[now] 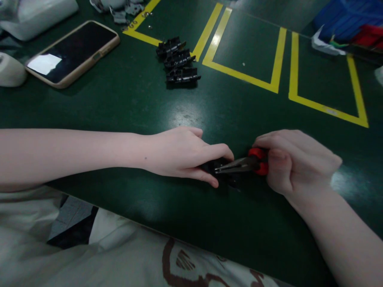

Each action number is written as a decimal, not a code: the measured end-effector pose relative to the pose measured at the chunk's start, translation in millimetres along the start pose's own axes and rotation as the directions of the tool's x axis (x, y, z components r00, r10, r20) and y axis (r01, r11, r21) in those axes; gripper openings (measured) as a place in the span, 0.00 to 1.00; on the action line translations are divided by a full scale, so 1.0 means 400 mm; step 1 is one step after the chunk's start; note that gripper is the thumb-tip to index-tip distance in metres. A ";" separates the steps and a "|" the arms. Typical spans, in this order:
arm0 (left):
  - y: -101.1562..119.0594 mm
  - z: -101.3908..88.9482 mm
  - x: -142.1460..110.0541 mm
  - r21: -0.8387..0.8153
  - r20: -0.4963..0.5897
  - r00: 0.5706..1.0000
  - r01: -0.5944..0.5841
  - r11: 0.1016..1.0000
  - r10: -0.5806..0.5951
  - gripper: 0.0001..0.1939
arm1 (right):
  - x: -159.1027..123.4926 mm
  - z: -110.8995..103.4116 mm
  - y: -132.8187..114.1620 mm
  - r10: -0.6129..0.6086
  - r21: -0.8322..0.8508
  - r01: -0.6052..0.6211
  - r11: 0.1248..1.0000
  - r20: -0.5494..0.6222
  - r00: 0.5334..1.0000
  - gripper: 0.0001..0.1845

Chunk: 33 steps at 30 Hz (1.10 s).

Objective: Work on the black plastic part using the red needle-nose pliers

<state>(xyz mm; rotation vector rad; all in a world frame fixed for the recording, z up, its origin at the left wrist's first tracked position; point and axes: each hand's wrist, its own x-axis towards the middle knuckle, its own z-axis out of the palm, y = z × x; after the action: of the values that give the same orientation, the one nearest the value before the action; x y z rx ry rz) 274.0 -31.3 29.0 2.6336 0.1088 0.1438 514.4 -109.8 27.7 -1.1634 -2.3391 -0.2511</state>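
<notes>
My left hand (191, 155) is closed around a small black plastic part (211, 165) low over the green table; fingers hide most of it. In my right hand (296, 161) are needle-nose pliers (239, 164) with red handles, gripped in a fist. Their metal jaws point left and their tips meet the black part between my left thumb and forefinger. Whether the jaws pinch anything there I cannot tell. Farther back on the table, three similar black plastic parts (181, 59) lie side by side.
A phone (74, 52) in a tan case lies at the back left, beside a white rounded object (10, 69). Small metal pieces (125, 12) are scattered at the back. Yellow tape (239, 75) marks boxes on the green table (119, 107). A blue bin (347, 20) stands back right.
</notes>
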 end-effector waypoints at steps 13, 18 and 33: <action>0.000 -0.003 -0.006 -0.012 -0.059 0.998 0.023 1.000 -0.023 0.23 | 0.000 0.002 0.004 0.030 0.058 -0.029 0.998 -0.010 1.000 0.13; 0.005 0.004 -0.007 -0.031 -0.090 0.995 0.049 0.998 -0.052 0.22 | -0.002 0.005 0.003 0.046 0.089 -0.046 0.995 -0.005 0.999 0.14; 0.008 -0.005 -0.007 -0.083 -0.042 0.996 0.070 0.994 -0.074 0.20 | -0.008 0.001 -0.008 0.158 0.095 -0.161 0.982 0.038 0.987 0.21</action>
<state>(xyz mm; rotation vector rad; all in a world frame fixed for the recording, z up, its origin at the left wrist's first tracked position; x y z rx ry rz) 271.2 -33.6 32.3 2.5420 0.2083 0.1796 513.3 -113.8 25.9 -1.3061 -2.2412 -0.0617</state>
